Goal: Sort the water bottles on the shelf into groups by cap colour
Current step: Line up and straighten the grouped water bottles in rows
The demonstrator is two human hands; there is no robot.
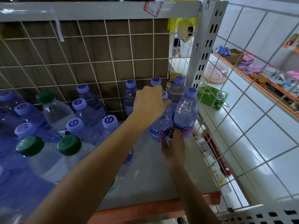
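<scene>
A: The left hand (150,102) held what?
B: It gripped the neck of a purple-capped bottle (160,125), standing at the right end of the shelf (145,172).
A: And the right hand (174,147)?
B: It touched that bottle's label; grip indeterminate.

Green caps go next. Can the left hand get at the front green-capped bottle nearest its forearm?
Not right now, it seems: the left hand grips a purple-capped bottle. Once freed, probably yes: the green-capped bottle stands beside that forearm, its cap uncovered.
</scene>
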